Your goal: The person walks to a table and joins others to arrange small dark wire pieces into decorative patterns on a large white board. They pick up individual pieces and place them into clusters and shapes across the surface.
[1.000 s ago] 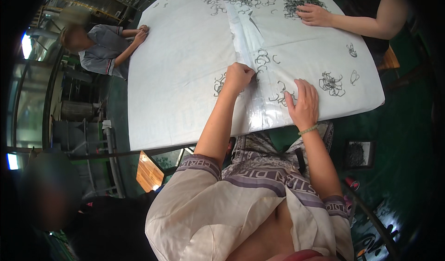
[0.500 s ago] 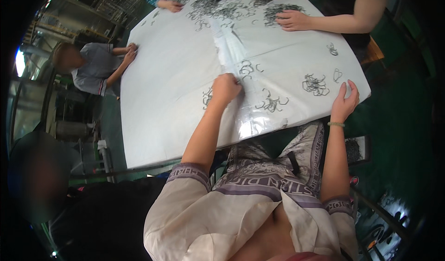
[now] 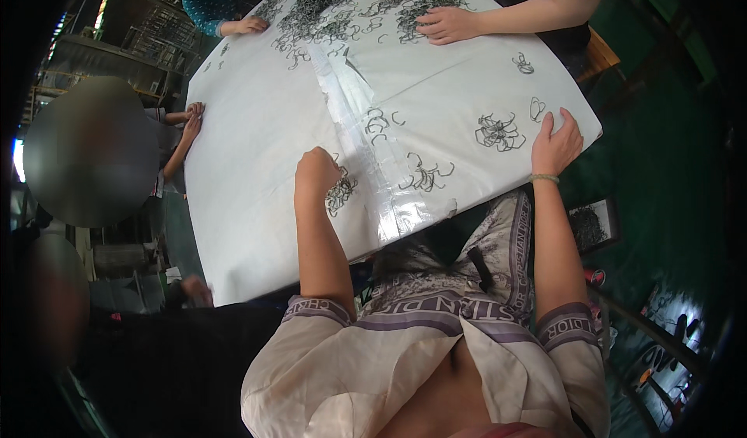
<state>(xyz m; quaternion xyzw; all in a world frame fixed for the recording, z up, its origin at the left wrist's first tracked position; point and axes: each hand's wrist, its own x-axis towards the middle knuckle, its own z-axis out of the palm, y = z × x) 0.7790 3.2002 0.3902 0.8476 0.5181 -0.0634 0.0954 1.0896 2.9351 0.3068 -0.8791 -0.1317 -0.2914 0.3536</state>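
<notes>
My left hand (image 3: 317, 173) is over the left part of the white-covered table (image 3: 249, 204), fingers curled downward beside a small pile of dark, C-shaped curved pieces (image 3: 340, 195). Its fingertips are mostly hidden, so whatever they pinch cannot be made out. My right hand (image 3: 557, 144) rests at the table's right edge, thumb and fingers apart and holding nothing. Just left of it lies a larger cluster of the curved pieces (image 3: 499, 131), and a few loose ones (image 3: 537, 110) are near its fingertips. Between my hands are two more loose groups, a nearer one (image 3: 426, 173) and a farther one (image 3: 378, 124).
Clear tape (image 3: 354, 96) runs across the cover. At the far side, other people's hands (image 3: 447, 26) work at big heaps of curved pieces (image 3: 311, 10). Another person's hands (image 3: 191, 123) touch the left edge. A tray of dark pieces (image 3: 589, 226) sits below the table's right side.
My left hand has moved left, from beside the tape to the small left pile. My right hand stays at the table edge. The whole view has shifted somewhat.
</notes>
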